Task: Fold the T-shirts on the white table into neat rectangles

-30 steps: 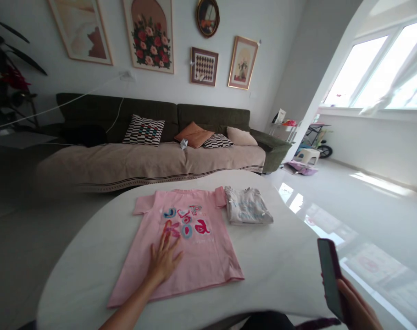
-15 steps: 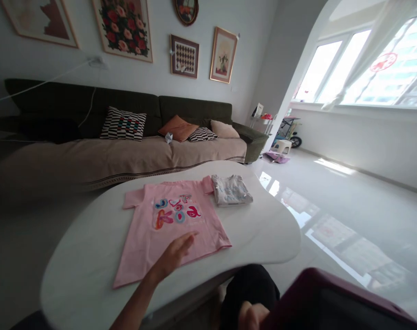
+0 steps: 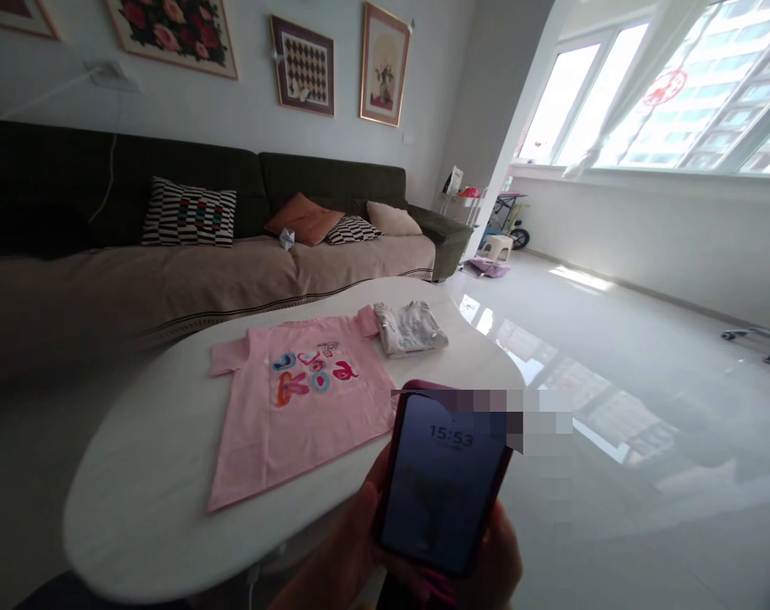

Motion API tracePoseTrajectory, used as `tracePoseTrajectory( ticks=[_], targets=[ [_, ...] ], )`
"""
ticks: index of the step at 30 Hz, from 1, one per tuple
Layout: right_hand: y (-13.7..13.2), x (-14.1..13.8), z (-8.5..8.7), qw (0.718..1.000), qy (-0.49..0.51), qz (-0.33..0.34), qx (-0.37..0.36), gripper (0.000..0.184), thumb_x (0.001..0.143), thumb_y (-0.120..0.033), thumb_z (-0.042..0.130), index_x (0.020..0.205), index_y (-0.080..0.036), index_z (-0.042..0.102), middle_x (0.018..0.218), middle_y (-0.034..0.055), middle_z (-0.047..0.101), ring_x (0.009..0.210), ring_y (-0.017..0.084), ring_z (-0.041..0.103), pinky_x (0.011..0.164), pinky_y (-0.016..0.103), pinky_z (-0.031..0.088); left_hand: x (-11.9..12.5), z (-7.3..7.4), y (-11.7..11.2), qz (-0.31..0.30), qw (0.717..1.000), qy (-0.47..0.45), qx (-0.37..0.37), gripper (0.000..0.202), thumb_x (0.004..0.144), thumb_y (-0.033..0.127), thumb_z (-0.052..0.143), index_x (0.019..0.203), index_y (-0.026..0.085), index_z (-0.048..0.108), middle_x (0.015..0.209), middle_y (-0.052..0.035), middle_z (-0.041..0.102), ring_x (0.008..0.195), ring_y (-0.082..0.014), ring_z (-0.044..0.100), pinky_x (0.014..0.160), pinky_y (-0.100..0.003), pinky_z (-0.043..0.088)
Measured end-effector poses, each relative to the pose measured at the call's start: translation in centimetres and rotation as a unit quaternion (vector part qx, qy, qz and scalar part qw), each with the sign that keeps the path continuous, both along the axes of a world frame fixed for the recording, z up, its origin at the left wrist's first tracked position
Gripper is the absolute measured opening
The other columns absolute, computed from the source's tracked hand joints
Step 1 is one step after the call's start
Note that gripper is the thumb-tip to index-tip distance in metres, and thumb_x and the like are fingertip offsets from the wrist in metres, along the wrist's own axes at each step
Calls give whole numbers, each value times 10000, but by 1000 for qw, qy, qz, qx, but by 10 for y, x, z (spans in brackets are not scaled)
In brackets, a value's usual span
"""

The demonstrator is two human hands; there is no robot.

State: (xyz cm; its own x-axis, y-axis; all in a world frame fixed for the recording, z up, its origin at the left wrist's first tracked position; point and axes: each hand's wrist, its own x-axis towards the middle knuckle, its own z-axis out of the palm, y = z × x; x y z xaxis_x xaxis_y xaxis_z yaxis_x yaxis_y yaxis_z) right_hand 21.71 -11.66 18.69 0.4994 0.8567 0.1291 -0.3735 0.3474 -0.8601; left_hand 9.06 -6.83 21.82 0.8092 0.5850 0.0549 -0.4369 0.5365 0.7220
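A smartphone in a dark red case is held up before me, its lit screen reading 15:53. My left hand grips its left side, and my right hand wraps round its lower right edge. Beyond the phone, a pink T-shirt with a colourful print lies spread flat on the white oval table; the phone hides its near right corner. A folded grey-white garment lies beside the shirt's right sleeve.
Behind the table stands a dark green sofa with a beige cover and several cushions. To the right, shiny tiled floor runs toward a window. A white stool and the legs of a wheeled chair stand there.
My left hand has left the space over the shirt and come to the phone. The phone has moved in from the lower right and turned its screen to me. The view has shifted right.
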Motion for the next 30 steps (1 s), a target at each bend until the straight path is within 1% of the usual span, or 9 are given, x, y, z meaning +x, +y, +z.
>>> tracePoseTrajectory(
  ticks=[3,5,8,11,14,17,20,25,30],
  targets=[
    [-6,1,-6,999,-12,-48,-19,387,789,-489,508,1095,-266,587,950,28,657,808,227,616,672,368,515,0,-5,4,6,1000,11,20,593,805,593,406,1303,271,385,1034,-104,598,742,-193,617,524,-276,526],
    [-10,-1,-3,995,-43,-85,-40,395,783,-424,553,1141,-258,559,1088,36,616,921,226,588,730,349,508,-2,-5,7,16,999,23,28,572,808,569,425,1287,257,406,1040,-110,591,769,-204,612,530,-286,533],
    [-13,-7,11,993,-87,-59,-46,549,712,-323,655,1230,-261,483,1224,48,538,1061,233,525,819,343,481,-6,-5,11,14,998,27,48,557,799,495,499,1296,273,385,1109,-115,556,832,-218,601,546,-280,541],
    [-8,-12,23,993,-100,-43,-42,551,718,-295,655,1235,-249,471,1134,55,587,976,208,567,788,313,487,-8,-7,13,1,997,27,75,569,790,399,555,1311,290,354,1153,-115,525,826,-207,599,553,-264,542],
    [-1,-14,26,995,-62,-73,-15,410,792,-414,554,1157,-227,537,1011,50,631,858,193,599,680,279,504,-8,-9,16,1,994,28,106,562,790,352,570,1305,294,352,1150,-111,520,787,-184,596,547,-252,539],
    [3,-13,25,999,-5,-27,33,478,812,-562,436,1136,-231,551,992,63,637,823,213,614,608,293,510,-7,-6,16,10,989,54,138,615,766,307,611,1312,280,330,1117,-112,532,766,-173,589,538,-240,535],
    [4,-12,27,998,33,20,44,523,790,-609,432,1158,-251,534,1014,71,634,867,234,616,624,314,517,-6,0,13,13,982,110,156,705,734,232,651,1332,263,278,1069,-111,555,723,-157,593,540,-228,526],
    [3,-12,31,999,24,15,41,500,797,-601,421,1149,-263,530,1035,61,632,908,239,607,663,335,522,-5,4,10,36,974,151,164,757,723,188,661,1340,270,230,1040,-100,571,718,-162,608,525,-210,514],
    [3,-10,29,1000,1,-4,24,430,823,-472,457,1154,-209,536,1051,78,626,905,240,606,713,353,525,-7,1,14,-3,970,148,191,737,746,167,632,1329,289,199,1057,-97,558,739,-170,610,562,-236,534]
  ],
)
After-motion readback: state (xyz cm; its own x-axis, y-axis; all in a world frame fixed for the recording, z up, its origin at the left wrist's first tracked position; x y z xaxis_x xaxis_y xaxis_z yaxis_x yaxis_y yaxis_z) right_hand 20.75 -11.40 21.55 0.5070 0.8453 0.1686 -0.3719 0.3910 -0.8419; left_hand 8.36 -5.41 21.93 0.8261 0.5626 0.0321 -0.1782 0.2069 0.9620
